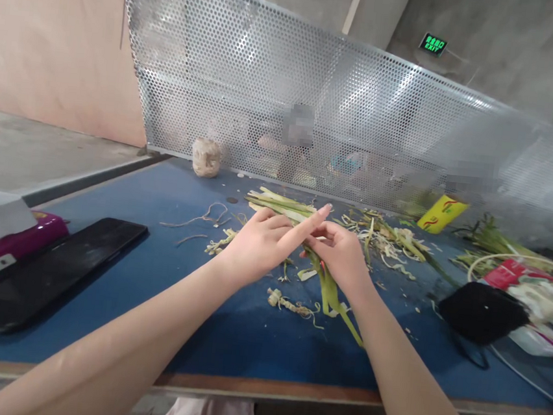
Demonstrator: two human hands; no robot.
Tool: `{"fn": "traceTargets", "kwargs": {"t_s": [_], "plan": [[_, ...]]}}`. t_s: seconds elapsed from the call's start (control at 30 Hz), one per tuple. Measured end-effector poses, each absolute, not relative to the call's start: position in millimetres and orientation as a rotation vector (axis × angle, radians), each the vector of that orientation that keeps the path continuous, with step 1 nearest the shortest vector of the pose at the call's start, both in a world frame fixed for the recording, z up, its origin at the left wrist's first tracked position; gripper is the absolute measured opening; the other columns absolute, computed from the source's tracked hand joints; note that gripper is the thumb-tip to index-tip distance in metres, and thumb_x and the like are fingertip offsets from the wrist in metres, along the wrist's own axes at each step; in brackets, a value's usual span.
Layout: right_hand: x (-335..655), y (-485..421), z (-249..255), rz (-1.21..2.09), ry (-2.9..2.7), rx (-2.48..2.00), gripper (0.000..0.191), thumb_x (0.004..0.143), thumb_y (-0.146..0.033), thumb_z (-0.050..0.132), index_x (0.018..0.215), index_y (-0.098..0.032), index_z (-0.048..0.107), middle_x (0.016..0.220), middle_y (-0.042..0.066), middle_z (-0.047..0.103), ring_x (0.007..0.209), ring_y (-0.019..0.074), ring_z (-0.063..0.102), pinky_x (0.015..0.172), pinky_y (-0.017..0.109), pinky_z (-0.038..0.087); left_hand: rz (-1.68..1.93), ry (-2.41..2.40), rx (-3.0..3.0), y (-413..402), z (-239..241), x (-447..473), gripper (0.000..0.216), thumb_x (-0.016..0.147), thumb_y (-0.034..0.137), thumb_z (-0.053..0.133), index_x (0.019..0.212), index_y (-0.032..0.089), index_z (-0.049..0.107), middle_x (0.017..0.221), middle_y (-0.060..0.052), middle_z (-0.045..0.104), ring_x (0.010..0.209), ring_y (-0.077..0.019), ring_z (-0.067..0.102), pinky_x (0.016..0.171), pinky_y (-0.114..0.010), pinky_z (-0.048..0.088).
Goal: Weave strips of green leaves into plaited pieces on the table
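Note:
My right hand (343,253) is closed round a bunch of green leaf strips (330,291) that hang down toward the blue table (163,268). My left hand (263,239) meets it from the left, forefinger stretched out over the strips, the other fingers curled against them. Behind the hands lies a pile of pale green stalks (281,205). A knotted strip piece (291,305) rests on the table just below the hands.
A black tablet (50,270) and a magenta box (3,250) lie at the left. A twine ball (206,157) stands by the perforated metal screen (315,107). Peelings (391,235), a yellow packet (441,213), a black pouch (484,312) and cables sit at the right.

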State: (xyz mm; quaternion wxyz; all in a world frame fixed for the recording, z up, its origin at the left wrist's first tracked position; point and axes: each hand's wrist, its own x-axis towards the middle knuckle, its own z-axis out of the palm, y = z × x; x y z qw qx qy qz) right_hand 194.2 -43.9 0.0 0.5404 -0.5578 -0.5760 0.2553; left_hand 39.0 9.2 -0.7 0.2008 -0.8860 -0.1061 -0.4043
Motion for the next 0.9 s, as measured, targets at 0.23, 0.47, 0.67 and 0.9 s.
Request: {"fn": "traceTargets", "kwargs": {"t_s": [0.23, 0.47, 0.67, 0.9], "plan": [[202, -42, -4, 0.461, -1.472, -1.324, 0.012, 0.068, -0.027, 0.062, 0.075, -0.018, 0.061, 0.072, 0.003, 0.065, 0.069, 0.0170, 0.062, 0.066, 0.031, 0.050, -1.326, -0.608, -2.858, 2, 0, 41, 0.068, 0.078, 0.014, 0.048, 0.136, 0.020, 0.013, 0.080, 0.001, 0.066, 0.073, -0.0124, 0.059, 0.064, -0.023, 0.045], [199, -48, 1, 0.440, -1.463, -1.337, 0.010, 0.068, -0.025, 0.062, 0.075, -0.020, 0.067, 0.073, 0.003, 0.069, 0.071, 0.0180, 0.064, 0.070, 0.034, 0.050, -1.368, -0.797, -2.979, -1, 6, 37, 0.071, 0.076, 0.013, 0.049, 0.136, 0.019, 0.012, 0.080, 0.000, 0.066, 0.062, -0.0092, 0.057, 0.058, -0.019, 0.045], [196, -51, 3, 0.369, -1.489, -1.373, 0.009, 0.068, -0.024, 0.063, 0.075, -0.022, 0.070, 0.074, 0.002, 0.071, 0.072, 0.0189, 0.065, 0.070, 0.034, 0.051, -1.291, -0.761, -2.894, -1, 3, 38, 0.065, 0.078, 0.014, 0.048, 0.135, 0.023, 0.018, 0.086, 0.000, 0.066, 0.068, -0.0104, 0.058, 0.060, -0.020, 0.045], [197, -50, 3, 0.417, -1.541, -1.417, 0.013, 0.068, -0.023, 0.062, 0.079, -0.021, 0.070, 0.077, 0.002, 0.071, 0.072, 0.0189, 0.065, 0.070, 0.033, 0.051, -1.267, -0.696, -2.849, 0, 0, 39, 0.065, 0.078, 0.012, 0.046, 0.135, 0.024, 0.017, 0.091, 0.000, 0.065, 0.087, -0.0134, 0.059, 0.067, -0.023, 0.047]]}}
